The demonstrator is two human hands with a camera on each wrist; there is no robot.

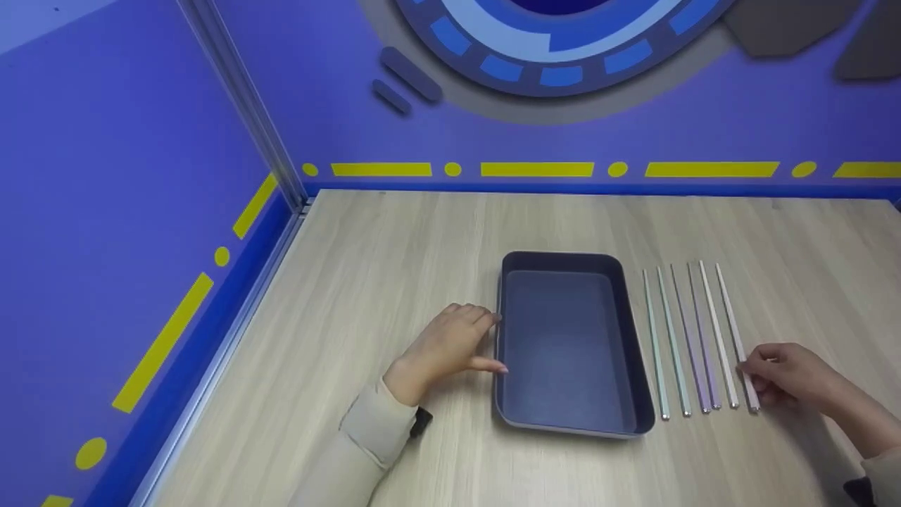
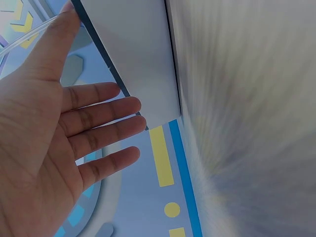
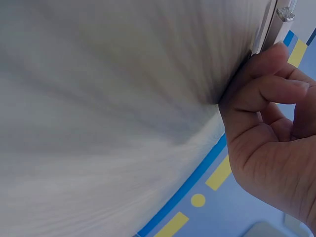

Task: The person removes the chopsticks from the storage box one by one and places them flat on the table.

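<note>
A dark grey rectangular tray [image 1: 563, 352] with raised sides lies on the table. Along its left side, my left hand [image 1: 454, 345] touches the rim, the fingers fairly straight and the thumb spread; the left wrist view shows the palm [image 2: 44, 133] beside the tray's pale outer wall [image 2: 133, 54]. Several chopsticks lie side by side right of the tray: mint-green [image 1: 654, 345], purple [image 1: 690, 338] and pale pinkish-white [image 1: 718, 334]. At the lower part of the rightmost pale chopstick [image 1: 732, 317], my right hand [image 1: 788, 373] pinches with curled fingers. Its silvery end [image 3: 285, 15] appears beyond the fingertips.
The wood-grain table [image 1: 380, 282] meets a blue wall with yellow markings [image 1: 537, 170] at the back. A metal-edged blue panel [image 1: 162, 246] runs along the left side.
</note>
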